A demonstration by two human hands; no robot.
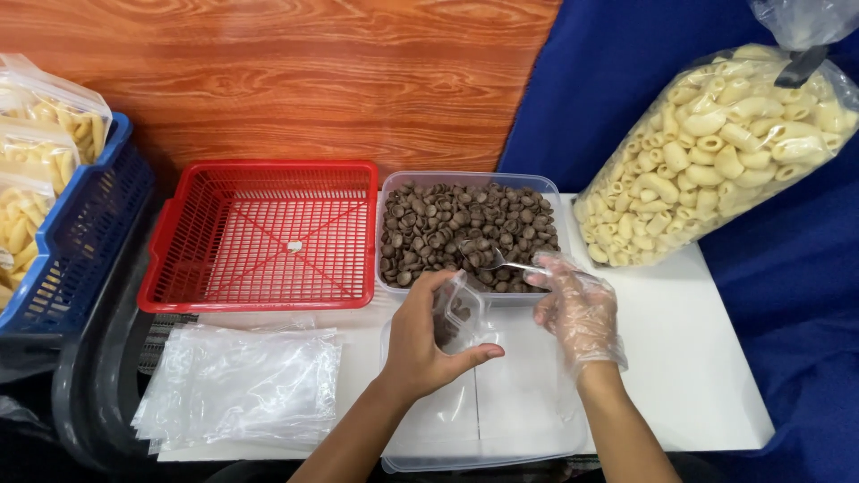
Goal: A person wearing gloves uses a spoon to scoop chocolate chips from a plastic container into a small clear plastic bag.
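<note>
My left hand point(420, 344) grips a small clear plastic bag point(458, 309) with a few brown pieces inside, held open just in front of a clear tub point(470, 181) full of brown shell-shaped snack pieces point(456, 228). My right hand point(577, 309), in a thin clear plastic glove, holds a metal spoon point(503, 263) whose bowl lies in the brown pieces at the tub's near edge, right beside the bag's mouth. Both hands are over a clear plastic lid point(501, 420) lying flat on the white table point(698, 358).
An empty red mesh basket point(259, 234) stands left of the tub. A pile of empty clear bags point(242, 380) lies at the front left. A blue crate point(76, 237) of packed pale pasta bags sits far left. A big bag of pale macaroni point(716, 152) leans at the right.
</note>
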